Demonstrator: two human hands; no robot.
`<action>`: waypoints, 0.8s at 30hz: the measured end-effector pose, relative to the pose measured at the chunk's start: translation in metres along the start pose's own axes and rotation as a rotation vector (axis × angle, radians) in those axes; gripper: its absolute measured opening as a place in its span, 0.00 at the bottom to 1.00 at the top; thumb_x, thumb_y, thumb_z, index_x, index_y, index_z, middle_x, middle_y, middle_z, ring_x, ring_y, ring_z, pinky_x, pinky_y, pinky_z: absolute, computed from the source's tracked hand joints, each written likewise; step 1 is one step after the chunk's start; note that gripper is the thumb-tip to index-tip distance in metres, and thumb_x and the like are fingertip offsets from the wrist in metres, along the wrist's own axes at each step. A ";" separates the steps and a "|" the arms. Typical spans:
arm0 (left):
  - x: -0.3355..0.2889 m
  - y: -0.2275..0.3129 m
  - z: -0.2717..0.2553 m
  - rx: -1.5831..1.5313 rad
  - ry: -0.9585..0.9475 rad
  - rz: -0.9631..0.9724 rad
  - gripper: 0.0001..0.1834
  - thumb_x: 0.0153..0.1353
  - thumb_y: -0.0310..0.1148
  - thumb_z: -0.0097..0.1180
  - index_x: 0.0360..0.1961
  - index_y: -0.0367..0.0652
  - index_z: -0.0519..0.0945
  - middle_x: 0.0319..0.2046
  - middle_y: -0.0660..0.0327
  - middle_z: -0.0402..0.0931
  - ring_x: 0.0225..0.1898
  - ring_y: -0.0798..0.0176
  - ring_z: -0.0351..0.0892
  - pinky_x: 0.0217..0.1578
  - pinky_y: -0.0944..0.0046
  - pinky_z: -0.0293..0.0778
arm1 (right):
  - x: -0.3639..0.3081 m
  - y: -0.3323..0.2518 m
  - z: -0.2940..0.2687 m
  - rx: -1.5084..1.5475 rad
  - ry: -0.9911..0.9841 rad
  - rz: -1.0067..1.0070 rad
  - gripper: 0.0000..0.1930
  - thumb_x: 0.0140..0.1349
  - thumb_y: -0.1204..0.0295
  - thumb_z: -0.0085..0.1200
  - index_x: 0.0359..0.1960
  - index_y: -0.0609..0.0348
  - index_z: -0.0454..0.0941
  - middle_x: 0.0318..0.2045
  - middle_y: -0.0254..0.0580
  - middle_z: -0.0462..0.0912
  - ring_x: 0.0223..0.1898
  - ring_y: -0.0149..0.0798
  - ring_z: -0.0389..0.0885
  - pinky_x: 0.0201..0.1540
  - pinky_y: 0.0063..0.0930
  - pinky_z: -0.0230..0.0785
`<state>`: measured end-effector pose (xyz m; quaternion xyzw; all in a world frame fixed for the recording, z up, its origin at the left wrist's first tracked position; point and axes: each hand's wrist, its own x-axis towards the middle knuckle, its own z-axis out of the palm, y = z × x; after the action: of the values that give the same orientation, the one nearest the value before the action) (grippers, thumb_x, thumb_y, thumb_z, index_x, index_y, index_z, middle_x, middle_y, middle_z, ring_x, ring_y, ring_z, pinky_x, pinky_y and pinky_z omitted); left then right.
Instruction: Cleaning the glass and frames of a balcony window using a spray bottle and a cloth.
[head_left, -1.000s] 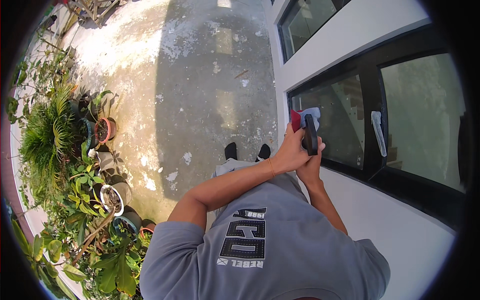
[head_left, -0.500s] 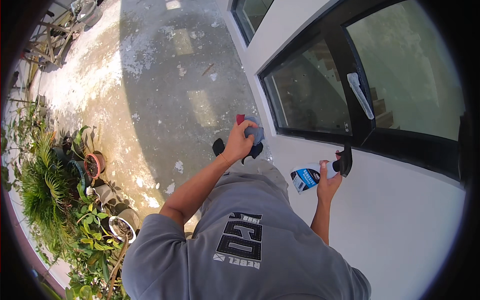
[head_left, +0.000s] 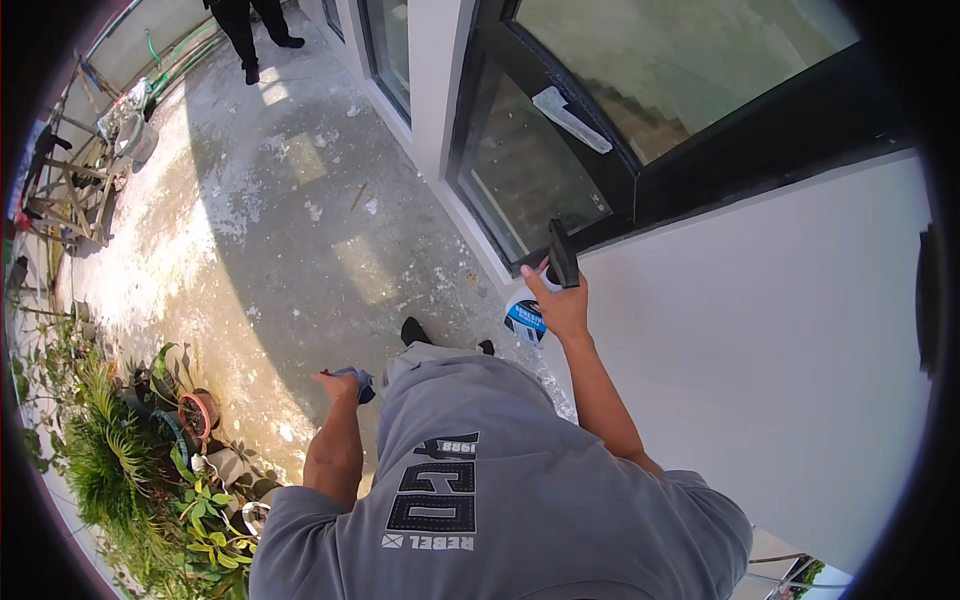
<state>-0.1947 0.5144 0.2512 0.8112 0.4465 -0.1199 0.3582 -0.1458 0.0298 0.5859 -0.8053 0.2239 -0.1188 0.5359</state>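
Observation:
My right hand is closed around the neck of a white spray bottle with a blue and black label and a black spray head. The bottle is beside the dark window frame, close to the white wall. Low at my left side, my left hand grips a crumpled grey-blue cloth with a bit of red showing. A wrapped handle in whitish plastic sits on the black frame of the glass door or window, beyond the bottle.
Potted plants line the left side, with an orange-rimmed pot among them. Another person's dark-trousered legs stand at the far end of the stained concrete floor. A grey bucket and a wooden stand are at the far left.
My left hand has swung down and left with the cloth. My right hand has carried the spray bottle up and leftward in view. The view has turned, bringing another person's legs into sight.

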 end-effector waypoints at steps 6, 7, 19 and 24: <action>-0.081 -0.109 -0.022 0.142 0.046 -0.187 0.31 0.55 0.35 0.61 0.60 0.37 0.71 0.56 0.40 0.77 0.59 0.43 0.79 0.56 0.51 0.75 | -0.011 0.014 -0.030 0.190 0.156 -0.089 0.17 0.58 0.67 0.72 0.41 0.60 0.77 0.30 0.33 0.78 0.33 0.28 0.76 0.40 0.26 0.69; -0.087 -0.126 -0.031 0.174 0.034 -0.136 0.27 0.53 0.38 0.61 0.54 0.37 0.78 0.53 0.39 0.79 0.58 0.47 0.80 0.55 0.53 0.75 | -0.016 0.017 -0.029 0.207 0.134 -0.090 0.17 0.58 0.67 0.72 0.41 0.60 0.77 0.30 0.33 0.78 0.33 0.28 0.76 0.40 0.26 0.69; -0.097 0.092 -0.012 0.097 0.035 0.034 0.38 0.55 0.31 0.59 0.66 0.28 0.64 0.58 0.37 0.74 0.60 0.43 0.78 0.58 0.54 0.74 | -0.086 -0.044 -0.102 0.483 0.179 -0.572 0.16 0.68 0.72 0.58 0.51 0.61 0.66 0.27 0.38 0.77 0.37 0.36 0.82 0.58 0.54 0.75; -0.059 0.203 0.050 -0.287 -0.225 0.163 0.23 0.52 0.26 0.57 0.51 0.31 0.79 0.43 0.47 0.83 0.46 0.50 0.85 0.46 0.55 0.79 | -0.083 -0.044 -0.087 0.435 0.264 -0.254 0.14 0.64 0.74 0.64 0.47 0.63 0.72 0.31 0.39 0.80 0.39 0.37 0.83 0.55 0.44 0.76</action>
<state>-0.0578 0.3730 0.3421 0.7670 0.3489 -0.1154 0.5261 -0.2452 0.0139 0.6649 -0.6706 0.1584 -0.3343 0.6431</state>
